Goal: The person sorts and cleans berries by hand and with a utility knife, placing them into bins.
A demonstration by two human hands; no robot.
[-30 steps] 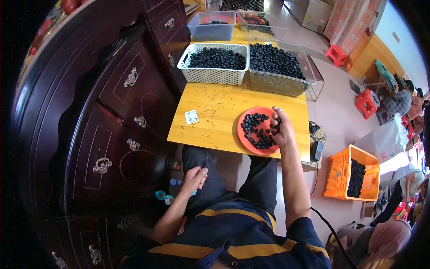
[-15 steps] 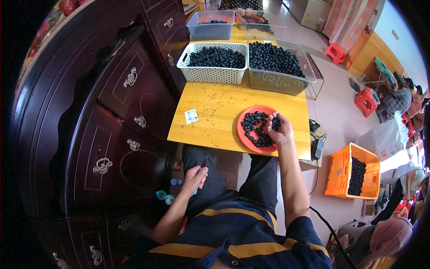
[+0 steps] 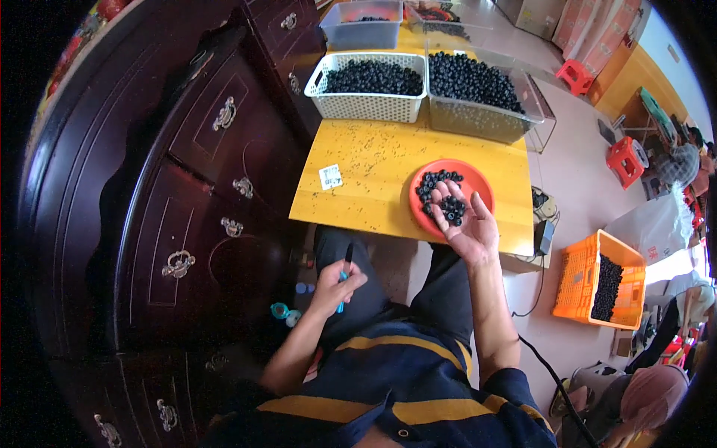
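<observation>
My right hand (image 3: 475, 233) is palm up over the near part of a red round plate (image 3: 478, 175), fingers slightly curled. In its palm lies a cluster of small black round parts (image 3: 452, 211), some with holes in them. More of these black parts (image 3: 447, 176) lie loose on the plate. My left hand (image 3: 334, 287) is above my left thigh, its fingers wrapped round a slim tool (image 3: 343, 276) with a teal handle and a dark upper end. The kind of tool cannot be made out.
On the yellow table (image 3: 373, 190) stand a white perforated basket (image 3: 366, 107) and a clear bin (image 3: 485, 119), both filled with black parts. Dark specks and a white printed card (image 3: 330, 176) lie nearer. A dark cabinet (image 3: 187, 187) borders the left. An orange crate (image 3: 579, 280) stands right.
My right hand has turned its palm upward and opened, showing the black parts in it. My left hand has risen slightly, with the teal tool now more visible. The whole view has shifted.
</observation>
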